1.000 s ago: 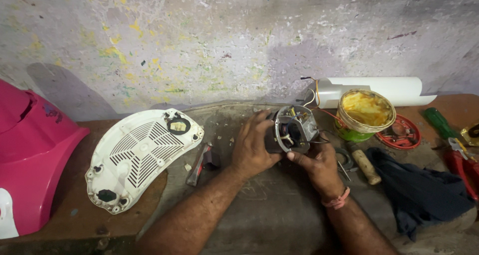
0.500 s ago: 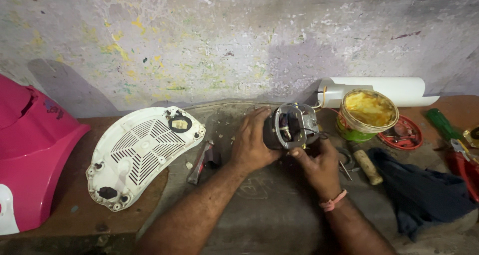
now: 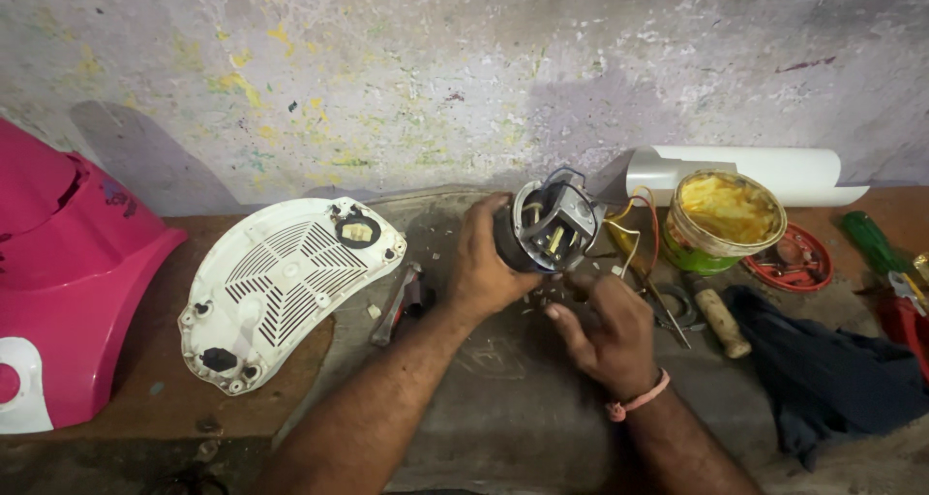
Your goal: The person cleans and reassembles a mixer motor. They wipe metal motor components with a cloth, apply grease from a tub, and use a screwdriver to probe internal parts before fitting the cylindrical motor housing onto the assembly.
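Two hands: left hand (image 3: 481, 263) grips the motor (image 3: 548, 226); right hand (image 3: 608, 330), seemingly half-open, holds nothing.

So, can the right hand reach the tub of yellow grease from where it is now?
Probably yes. The right hand is free, below the motor held by the left hand. The grease tub stands open just beyond, with only wires and small tools between them.

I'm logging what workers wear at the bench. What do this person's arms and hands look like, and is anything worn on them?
Both forearms are bare, with no sleeves in view and no gloves. The left hand wears nothing that shows. The right hand has a thin pink band around its wrist. No rings or watch are visible.
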